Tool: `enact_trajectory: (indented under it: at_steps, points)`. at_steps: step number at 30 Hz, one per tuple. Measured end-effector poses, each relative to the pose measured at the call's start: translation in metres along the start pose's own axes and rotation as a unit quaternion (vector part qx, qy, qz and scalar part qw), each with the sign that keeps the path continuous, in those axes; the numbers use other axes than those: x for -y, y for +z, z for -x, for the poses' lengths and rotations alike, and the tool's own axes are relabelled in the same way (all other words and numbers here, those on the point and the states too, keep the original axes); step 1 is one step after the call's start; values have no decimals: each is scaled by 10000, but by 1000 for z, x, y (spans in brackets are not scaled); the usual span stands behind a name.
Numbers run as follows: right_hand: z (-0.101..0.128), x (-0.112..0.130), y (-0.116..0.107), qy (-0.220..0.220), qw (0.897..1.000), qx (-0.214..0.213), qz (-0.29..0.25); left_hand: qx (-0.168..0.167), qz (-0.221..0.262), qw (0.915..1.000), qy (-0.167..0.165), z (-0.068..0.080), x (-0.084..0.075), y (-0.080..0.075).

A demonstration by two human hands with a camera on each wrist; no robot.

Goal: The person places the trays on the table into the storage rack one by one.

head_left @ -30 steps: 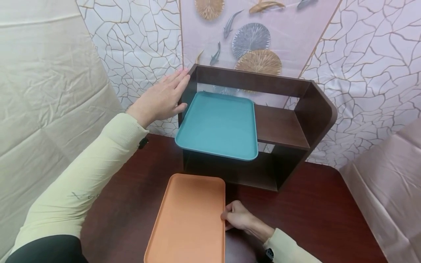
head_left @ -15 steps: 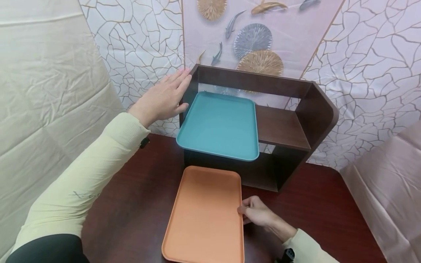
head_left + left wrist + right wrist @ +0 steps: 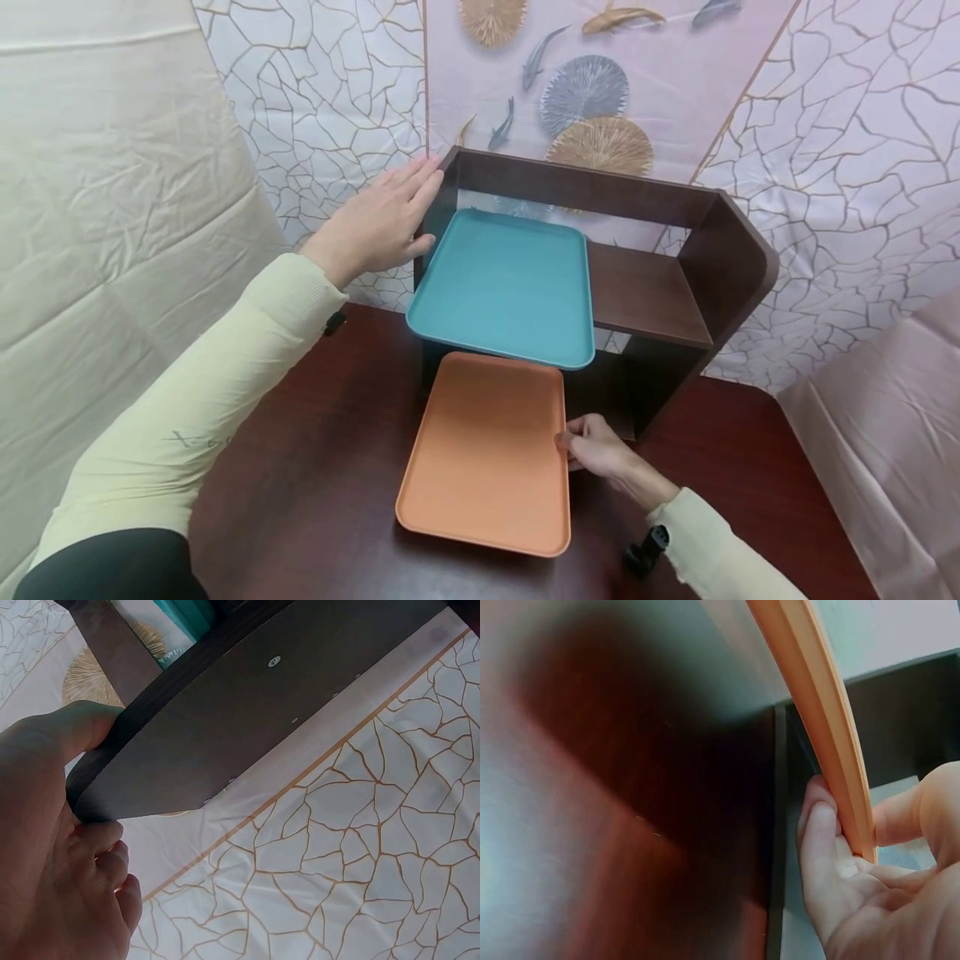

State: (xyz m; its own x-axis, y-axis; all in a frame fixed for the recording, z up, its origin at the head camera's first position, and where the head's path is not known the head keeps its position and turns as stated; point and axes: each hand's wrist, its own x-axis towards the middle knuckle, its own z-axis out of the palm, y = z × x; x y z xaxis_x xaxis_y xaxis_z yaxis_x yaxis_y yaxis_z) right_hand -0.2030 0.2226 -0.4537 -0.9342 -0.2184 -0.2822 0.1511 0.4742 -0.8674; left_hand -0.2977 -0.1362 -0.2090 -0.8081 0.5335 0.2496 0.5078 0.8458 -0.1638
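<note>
Fingers of the right hand point(image 3: 592, 450) pinch the right rim of the orange tray point(image 3: 487, 454), which has slid forward across the table point(image 3: 315, 467) since a second ago; its far edge now lies under the teal tray point(image 3: 506, 287), at the shelf unit's point(image 3: 720, 267) lower opening. Left hand point(image 3: 375, 225) stays flat against the shelf's left side, thumb wrapping its front edge, steadying it.
</note>
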Motion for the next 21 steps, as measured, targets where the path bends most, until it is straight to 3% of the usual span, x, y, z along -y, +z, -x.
enact_trajectory:
  at_steps: [10, 21]
  points:
    - [-44, 10, -12, 194, 9992, -339, 51, 8, -64, 10000, 29, 0, 1, 0]
    - [-88, 3, -19, 75, 9987, -502, 103, -2, -56, 9999, 96, 0, 1, 0]
